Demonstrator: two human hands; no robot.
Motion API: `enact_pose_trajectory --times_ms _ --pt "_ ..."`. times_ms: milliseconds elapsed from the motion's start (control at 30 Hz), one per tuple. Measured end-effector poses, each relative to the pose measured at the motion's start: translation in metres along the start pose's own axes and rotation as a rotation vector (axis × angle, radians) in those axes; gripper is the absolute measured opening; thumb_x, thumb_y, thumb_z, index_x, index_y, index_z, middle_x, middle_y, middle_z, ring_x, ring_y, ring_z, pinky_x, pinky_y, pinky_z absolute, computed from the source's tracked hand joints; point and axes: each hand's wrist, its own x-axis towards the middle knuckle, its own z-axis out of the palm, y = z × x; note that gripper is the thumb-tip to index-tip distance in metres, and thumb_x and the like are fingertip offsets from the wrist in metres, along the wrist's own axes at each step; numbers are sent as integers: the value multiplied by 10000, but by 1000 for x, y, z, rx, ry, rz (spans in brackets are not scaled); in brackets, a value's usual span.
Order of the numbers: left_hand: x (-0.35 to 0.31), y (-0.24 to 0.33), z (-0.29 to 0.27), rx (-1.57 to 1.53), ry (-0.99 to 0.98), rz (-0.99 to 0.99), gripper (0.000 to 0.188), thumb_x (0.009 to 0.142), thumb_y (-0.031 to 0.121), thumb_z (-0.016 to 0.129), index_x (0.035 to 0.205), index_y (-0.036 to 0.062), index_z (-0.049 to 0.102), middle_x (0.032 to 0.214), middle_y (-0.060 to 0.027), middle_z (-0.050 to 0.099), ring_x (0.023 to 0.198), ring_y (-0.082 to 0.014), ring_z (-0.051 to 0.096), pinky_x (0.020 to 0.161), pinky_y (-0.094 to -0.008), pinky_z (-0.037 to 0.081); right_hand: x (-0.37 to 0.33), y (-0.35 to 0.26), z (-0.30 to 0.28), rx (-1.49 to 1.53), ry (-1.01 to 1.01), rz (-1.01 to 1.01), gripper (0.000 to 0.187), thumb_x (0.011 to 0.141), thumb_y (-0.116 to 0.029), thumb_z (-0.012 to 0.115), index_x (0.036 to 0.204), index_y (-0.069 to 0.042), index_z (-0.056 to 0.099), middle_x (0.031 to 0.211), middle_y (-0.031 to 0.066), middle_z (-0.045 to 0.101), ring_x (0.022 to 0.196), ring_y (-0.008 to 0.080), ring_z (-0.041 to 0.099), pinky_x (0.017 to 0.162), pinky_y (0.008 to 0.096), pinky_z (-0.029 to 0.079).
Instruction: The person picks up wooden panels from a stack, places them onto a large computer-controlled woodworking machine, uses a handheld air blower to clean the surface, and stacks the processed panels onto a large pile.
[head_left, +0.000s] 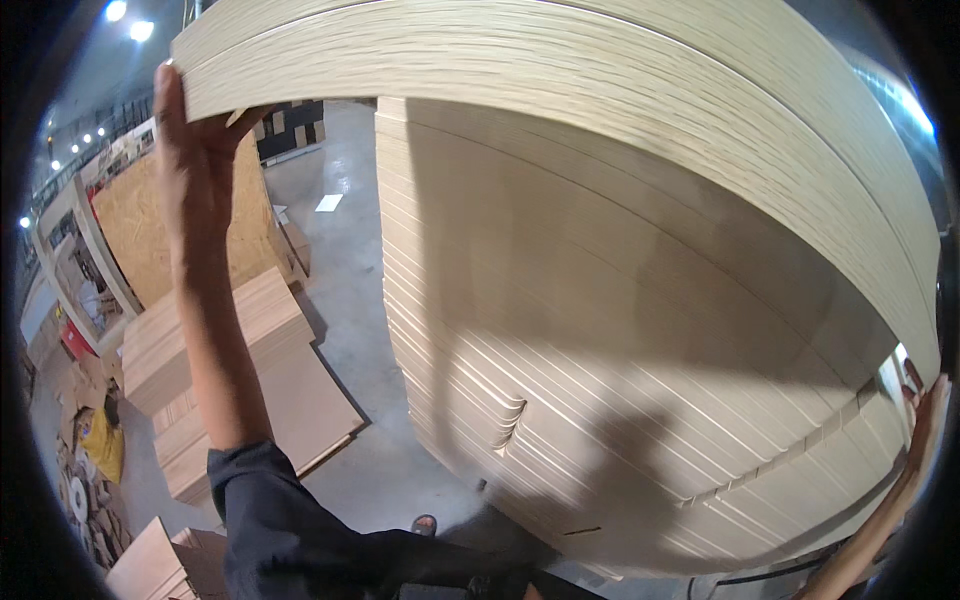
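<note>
A long light wood-grain panel [520,60] spans the top of the view, tilted above a tall stack of similar panels [560,300]. At its left end my left hand [210,130] grips the edge, thumb up along the outer end and fingers curled beneath. My right hand [930,410] is at the panel's far right end, close to a pale cut-out in the edge; its fingers are partly hidden and seem closed on that end. Grooved edges of the stacked panels line up below, with a curved notch [512,425] in their fronts.
To the left, stacks of wood boards [220,370] rest on the grey concrete floor [365,330]. Behind them stands a large particle board [150,220]. A yellow bag [102,445] lies among scraps at the far left. A white sheet [328,203] is on the floor.
</note>
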Motion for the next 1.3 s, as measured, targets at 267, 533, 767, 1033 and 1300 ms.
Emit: enact_pose_trajectory --times_ms 267,533,767,1033,1300 --pt "21 -62 18 15 9 -64 758 1034 594 452 1412 -63 481 1323 -228 613 1218 -293 643 1028 -462 568 -7 27 -7 -59 -32 32 733 1055 -610 378 1618 -149 288 1589 142 409 1369 294 528 1150 444 409" --pt "51 -130 20 -128 -109 -49 695 1058 569 429 1387 -35 529 1321 -175 633 1186 -272 654 1031 -453 551 -6 17 19 -116 102 28 762 1038 -645 350 1642 -202 211 1709 106 144 1451 325 429 1247 492 245" --pt "79 -192 16 -77 -132 -131 839 998 660 489 1429 -60 471 1364 -168 582 1311 -241 544 1119 -417 406 -5 11 43 -22 138 100 786 1025 -665 363 1644 -210 200 1716 67 128 1543 294 246 1259 470 207" --pt "85 -248 40 -160 -281 -365 1040 869 807 562 1564 60 361 1522 -204 458 1398 -320 439 1070 -443 417 15 4 74 14 114 95 760 1054 -616 339 1636 -144 210 1715 70 140 1578 236 120 1284 442 80" --pt "86 -276 71 -149 -286 -361 657 1002 607 556 1340 48 627 1208 -63 696 1064 -149 644 865 -299 528 20 -17 94 -364 145 39 831 1013 -676 336 1630 -129 229 1697 131 187 1575 265 135 1277 492 76"
